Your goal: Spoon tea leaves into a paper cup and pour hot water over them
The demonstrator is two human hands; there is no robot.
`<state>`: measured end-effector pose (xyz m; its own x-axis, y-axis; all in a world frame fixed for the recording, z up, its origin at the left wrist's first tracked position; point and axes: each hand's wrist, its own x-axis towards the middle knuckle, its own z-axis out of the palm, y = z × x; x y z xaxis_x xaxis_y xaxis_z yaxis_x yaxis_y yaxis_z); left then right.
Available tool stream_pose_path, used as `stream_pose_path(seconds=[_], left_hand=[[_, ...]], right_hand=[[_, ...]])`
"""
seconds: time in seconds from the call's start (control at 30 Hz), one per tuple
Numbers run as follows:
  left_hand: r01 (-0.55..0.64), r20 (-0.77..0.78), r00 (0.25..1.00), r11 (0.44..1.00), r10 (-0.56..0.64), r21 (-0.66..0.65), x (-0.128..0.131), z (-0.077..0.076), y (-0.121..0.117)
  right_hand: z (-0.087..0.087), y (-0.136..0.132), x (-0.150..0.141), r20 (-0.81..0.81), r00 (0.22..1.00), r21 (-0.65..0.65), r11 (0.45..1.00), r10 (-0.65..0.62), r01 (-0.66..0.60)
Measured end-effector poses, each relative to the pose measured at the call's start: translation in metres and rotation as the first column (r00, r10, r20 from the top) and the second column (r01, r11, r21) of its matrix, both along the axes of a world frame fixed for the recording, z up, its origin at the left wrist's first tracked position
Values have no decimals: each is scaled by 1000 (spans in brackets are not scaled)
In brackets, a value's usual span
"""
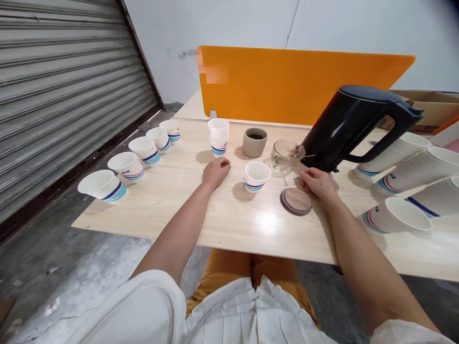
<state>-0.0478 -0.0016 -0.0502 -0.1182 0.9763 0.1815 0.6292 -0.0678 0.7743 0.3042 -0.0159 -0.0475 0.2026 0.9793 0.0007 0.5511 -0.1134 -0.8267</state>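
Observation:
My left hand (216,173) rests on the table with its fingers curled in, just in front of a small stack of paper cups (218,136); nothing shows in it. My right hand (317,184) lies near the black kettle (344,129) and the round wooden coasters (296,200), fingers bent together, with no object visible in them. Between the hands stands a single white paper cup (257,177), upright, with a blue band. Behind it are a grey pot (254,142) holding dark bits and a ribbed glass bowl (285,157) with a thin stick across its rim.
Several paper cups (126,166) form a row along the table's left side. Long nested stacks of cups (419,167) lie at the right, beside a larger paper cup (396,216). An orange divider (287,86) and a cardboard box (430,107) stand at the back.

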Motion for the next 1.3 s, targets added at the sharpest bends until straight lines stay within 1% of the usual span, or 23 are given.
stream_pose_path(seconds=[0.07,0.17,0.23,0.3,0.33,0.4,0.47,0.53,0.57,0.63,0.67,0.73,0.83,0.97,1.17,1.3], left_hand=[[85,117,990,996,-84,-7,-4,-5,1],[214,283,936,977,-210,18,-12,-10,3],[262,317,915,965,-250,8,-15,-10,4],[307,303,908,952,-289,-10,-17,-7,2],[347,283,900,938,-330,-9,-16,-4,1],[454,198,875,891,-443,-14,-14,3,-3],[548,26,836,833,-547,-80,-9,10,-7],[582,-161,779,794,-606,-176,-3,15,-9],[582,-229,752,785,-619,-211,0,16,-10],[575,-306,717,780,-626,-247,6,17,-11],[564,-325,715,785,-619,-255,9,18,-11],[529,-332,736,808,-590,-260,14,18,-13],[489,-285,788,836,-546,-249,19,19,-16],[460,-227,839,868,-494,-187,24,19,-20],[450,-187,866,886,-464,-114,31,10,-18],[411,-195,887,908,-418,-77,32,7,-17]], right_hand=[[2,-2,0,-17,1000,-13,1000,1,-1],[6,-4,-2,-22,1000,-31,1000,-4,3],[7,-5,-2,-18,1000,-37,999,-4,3],[9,-6,-3,-30,1000,-39,999,6,-7],[10,-6,-4,-35,999,-44,999,9,-10],[11,-7,-5,-29,1000,-57,998,9,-11],[14,-8,-6,-3,1000,-68,998,4,-4],[15,-9,-7,8,1000,-63,998,2,-1],[16,-9,-7,6,1000,-57,998,3,-2],[16,-10,-7,0,1000,-54,999,3,-3],[16,-10,-7,-1,1000,-57,998,1,-2],[15,-10,-8,2,1000,-68,998,-12,12],[16,-10,-8,9,999,-78,996,-40,40],[15,-10,-8,-1,1000,-68,997,-29,29],[11,-7,-6,-27,999,-58,998,-32,31],[9,-4,-6,-43,999,-64,998,-32,29]])
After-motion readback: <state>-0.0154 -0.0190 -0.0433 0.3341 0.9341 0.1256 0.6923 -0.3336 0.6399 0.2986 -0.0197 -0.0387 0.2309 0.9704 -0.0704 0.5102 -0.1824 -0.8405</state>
